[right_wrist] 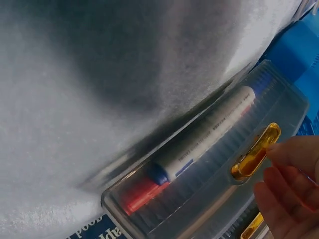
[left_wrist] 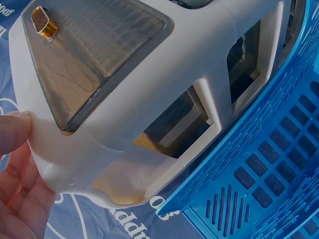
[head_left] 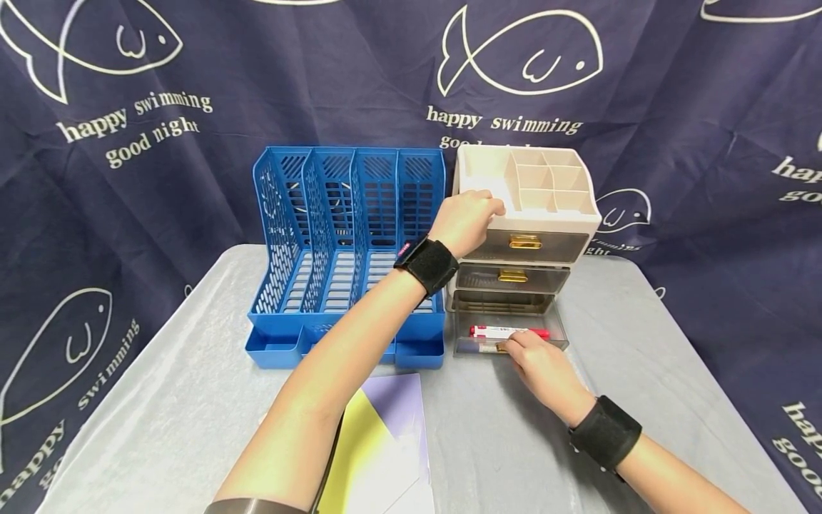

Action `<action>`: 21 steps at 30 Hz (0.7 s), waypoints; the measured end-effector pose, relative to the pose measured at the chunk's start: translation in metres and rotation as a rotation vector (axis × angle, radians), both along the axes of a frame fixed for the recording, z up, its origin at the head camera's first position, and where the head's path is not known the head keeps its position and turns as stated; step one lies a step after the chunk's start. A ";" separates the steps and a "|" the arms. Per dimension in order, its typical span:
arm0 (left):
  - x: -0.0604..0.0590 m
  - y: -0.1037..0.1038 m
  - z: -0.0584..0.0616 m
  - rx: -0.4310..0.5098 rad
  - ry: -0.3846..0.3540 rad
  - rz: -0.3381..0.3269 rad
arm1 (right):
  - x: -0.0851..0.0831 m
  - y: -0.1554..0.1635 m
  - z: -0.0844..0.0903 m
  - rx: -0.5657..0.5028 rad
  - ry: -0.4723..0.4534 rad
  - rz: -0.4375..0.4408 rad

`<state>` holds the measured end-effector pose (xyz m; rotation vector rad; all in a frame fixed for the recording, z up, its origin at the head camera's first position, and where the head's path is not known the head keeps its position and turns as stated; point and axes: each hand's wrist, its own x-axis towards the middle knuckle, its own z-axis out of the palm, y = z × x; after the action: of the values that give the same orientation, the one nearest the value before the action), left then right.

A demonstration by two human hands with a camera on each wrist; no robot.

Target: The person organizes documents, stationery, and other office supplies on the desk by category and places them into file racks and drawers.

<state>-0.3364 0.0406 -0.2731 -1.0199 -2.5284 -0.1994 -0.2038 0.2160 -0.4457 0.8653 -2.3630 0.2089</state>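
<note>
My left hand (head_left: 465,220) holds the front upper edge of a cream desktop drawer organizer (head_left: 559,225); in the left wrist view, thumb and fingers (left_wrist: 22,194) lie on either side of that edge. Down at the pulled-out bottom drawer (head_left: 555,330), my right hand (head_left: 546,371) pinches its gold handle (right_wrist: 256,152). This drawer is clear grey plastic. Inside it lie a red-and-white marker (head_left: 507,333) and a blue-and-white marker (right_wrist: 209,134). The two drawers above, each with a gold handle (head_left: 525,242), are closed.
Left of the organizer stands a blue four-slot file rack (head_left: 292,285) with small trays in front. Purple, yellow and white sheets (head_left: 392,457) lie on the grey-covered table (head_left: 501,442), partly under my left forearm. A dark blue fish-print curtain (head_left: 359,78) hangs behind.
</note>
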 end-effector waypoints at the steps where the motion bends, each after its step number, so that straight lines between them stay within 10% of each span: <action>1: 0.000 0.000 0.000 -0.003 0.001 0.002 | 0.000 0.000 0.000 -0.002 0.007 -0.004; 21: 0.000 0.001 0.000 0.002 -0.013 0.004 | -0.008 0.001 0.001 -0.021 0.054 -0.019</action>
<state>-0.3368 0.0411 -0.2733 -1.0166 -2.5413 -0.2086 -0.2114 0.2166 -0.4451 0.8283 -2.3141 0.2003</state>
